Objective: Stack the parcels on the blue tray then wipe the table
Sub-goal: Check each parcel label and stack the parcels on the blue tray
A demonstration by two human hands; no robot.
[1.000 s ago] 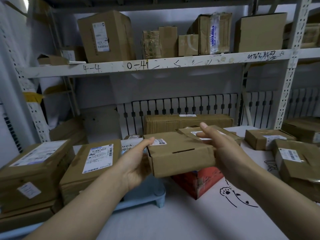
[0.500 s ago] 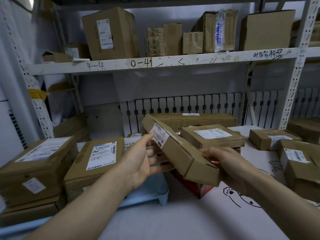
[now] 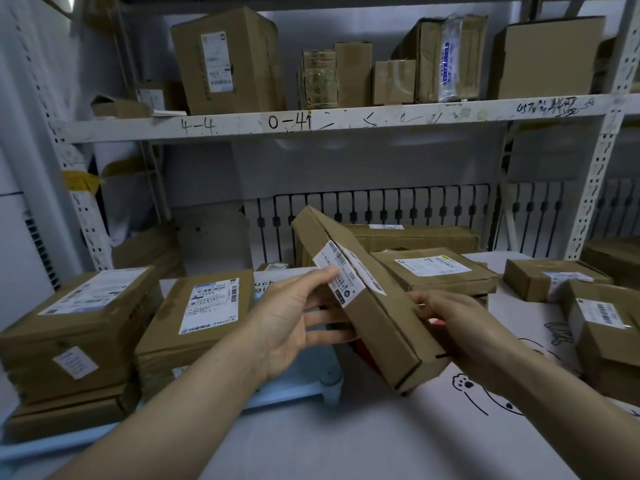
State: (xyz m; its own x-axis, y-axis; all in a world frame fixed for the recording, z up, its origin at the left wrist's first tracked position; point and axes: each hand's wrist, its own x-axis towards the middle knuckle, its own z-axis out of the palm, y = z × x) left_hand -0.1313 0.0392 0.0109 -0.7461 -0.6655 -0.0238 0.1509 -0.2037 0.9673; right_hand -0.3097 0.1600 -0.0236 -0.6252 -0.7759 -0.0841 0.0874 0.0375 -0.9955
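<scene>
Both hands on one flat parcel (image 3: 360, 299), held tilted in the air over the tray's right corner, far end up, near end down by the table. Left hand (image 3: 294, 320): thumb pressed on the label, fingers straight beneath, supporting it. Right hand (image 3: 460, 327) grips the right edge near the low end, fingers curled behind it. Tray (image 3: 304, 382) is pale blue and sits left of centre; only its near right corner and edge show. Likely step: level the parcel and land it on the tray stack. Do it well: flatten it first, label up, square it to the stack (image 3: 197, 323) just left, lower, don't drop, release the left fingers last. Count: two stacks on the tray, the left stack (image 3: 76, 323) taller; layers per stack I can't tell. Table (image 3: 346, 441) parcels not yet moved: one labelled (image 3: 436, 271) and one long (image 3: 415, 237) behind the held one, at least three at right, something red under the held one. No cloth in view.
</scene>
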